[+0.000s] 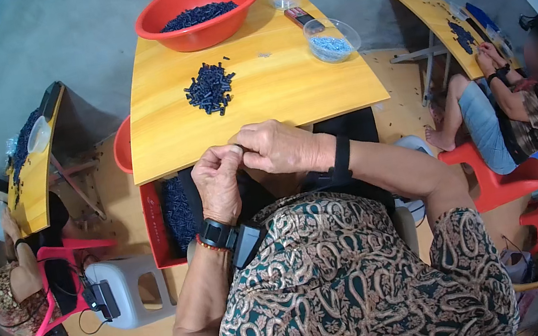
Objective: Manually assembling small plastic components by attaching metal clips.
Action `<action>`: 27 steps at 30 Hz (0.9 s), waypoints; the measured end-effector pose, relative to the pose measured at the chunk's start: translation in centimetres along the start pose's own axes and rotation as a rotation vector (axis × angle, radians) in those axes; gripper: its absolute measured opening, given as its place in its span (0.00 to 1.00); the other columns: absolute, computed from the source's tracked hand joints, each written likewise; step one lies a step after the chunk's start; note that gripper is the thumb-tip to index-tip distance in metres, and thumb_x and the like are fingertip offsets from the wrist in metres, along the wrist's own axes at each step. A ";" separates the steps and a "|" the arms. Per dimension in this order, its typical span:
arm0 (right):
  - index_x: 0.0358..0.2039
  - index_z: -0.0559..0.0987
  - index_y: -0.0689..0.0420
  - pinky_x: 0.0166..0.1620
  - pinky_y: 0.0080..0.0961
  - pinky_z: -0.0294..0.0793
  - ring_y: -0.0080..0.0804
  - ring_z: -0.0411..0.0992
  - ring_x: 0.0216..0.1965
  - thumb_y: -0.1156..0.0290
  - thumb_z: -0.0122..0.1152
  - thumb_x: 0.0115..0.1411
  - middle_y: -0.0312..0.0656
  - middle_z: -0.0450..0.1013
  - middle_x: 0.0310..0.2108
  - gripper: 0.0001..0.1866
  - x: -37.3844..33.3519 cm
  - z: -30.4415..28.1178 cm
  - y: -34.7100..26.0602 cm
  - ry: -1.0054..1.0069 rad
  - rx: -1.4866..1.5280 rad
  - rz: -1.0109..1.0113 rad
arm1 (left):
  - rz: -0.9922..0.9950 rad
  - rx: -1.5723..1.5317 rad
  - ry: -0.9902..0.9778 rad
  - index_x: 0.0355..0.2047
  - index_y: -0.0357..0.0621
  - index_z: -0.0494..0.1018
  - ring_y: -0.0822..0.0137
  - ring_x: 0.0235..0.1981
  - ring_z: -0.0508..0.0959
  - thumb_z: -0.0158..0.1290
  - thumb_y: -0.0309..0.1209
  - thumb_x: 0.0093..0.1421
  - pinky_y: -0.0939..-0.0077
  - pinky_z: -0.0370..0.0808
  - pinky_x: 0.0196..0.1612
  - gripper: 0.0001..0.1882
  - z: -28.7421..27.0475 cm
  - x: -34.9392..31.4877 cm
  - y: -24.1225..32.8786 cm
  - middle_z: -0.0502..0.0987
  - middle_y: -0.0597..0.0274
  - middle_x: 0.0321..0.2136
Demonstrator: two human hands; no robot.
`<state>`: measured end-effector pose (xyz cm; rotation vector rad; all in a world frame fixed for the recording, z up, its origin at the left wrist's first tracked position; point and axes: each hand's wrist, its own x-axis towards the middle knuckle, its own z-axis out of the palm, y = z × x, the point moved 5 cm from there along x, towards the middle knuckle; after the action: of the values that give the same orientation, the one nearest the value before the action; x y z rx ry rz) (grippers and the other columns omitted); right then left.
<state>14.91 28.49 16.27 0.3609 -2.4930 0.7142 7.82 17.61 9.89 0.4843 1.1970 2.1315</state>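
1. Left hand (219, 182) curled, fingertips pinched at the near edge of the bench (313, 92); it meets the right hand at a tiny piece, too small to identify.
2. Right hand (276, 147) closed, fingers bent toward the left hand's fingertips, touching them. Both wrists wear black bands.
3. Just beyond the hands, mid-bench, lies a loose pile of small black parts (209, 88).
4. At the far edge sits a red basin (207, 32) holding more black parts.
5. Right of the basin, a clear bowl (332, 39) with pale blue bits.
6. Below the bench's near edge, left of the lap, a red box (155, 234) holds black parts.
7. Other people sit at similar benches on both sides.
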 end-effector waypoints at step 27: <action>0.43 0.74 0.65 0.35 0.20 0.80 0.31 0.79 0.33 0.73 0.57 0.63 0.46 0.76 0.37 0.11 -0.1 -2.5 8.1 0.100 0.944 0.694 | 0.354 0.228 1.231 0.54 0.31 0.61 0.62 0.45 0.73 0.48 0.28 0.61 0.67 0.71 0.50 0.22 -13.5 -0.3 4.9 0.70 0.51 0.48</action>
<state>12.86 36.58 14.66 -0.2563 -1.9930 2.1120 -1.66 7.18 7.11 -0.7338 2.1076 2.6477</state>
